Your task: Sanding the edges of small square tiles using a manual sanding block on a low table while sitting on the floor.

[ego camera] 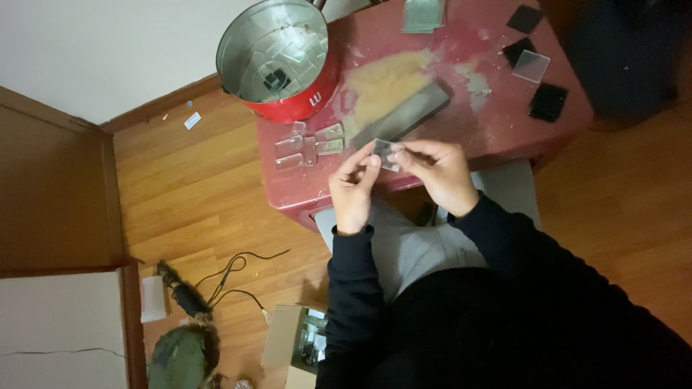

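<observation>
red tin [288,108], 11 o'clock: clear squares and a dark one inside. loose clear pieces [308,146], 9 o'clock of hands. left hand [353,189], right hand [440,173]: fingertips pinched shut on one small clear square [384,150], centre, above table edge. dark squares [548,101], 2 o'clock, apparently unhandled.

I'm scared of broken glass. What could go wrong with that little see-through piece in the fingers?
Both hands, left hand and right hand, pinch the small clear piece in mid-air by the table edge; if it slips, it may fall to the lap or the floor. If it is glass, its edges might nick the fingers. The loose clear pieces lie near the edge and could be knocked off.
</observation>
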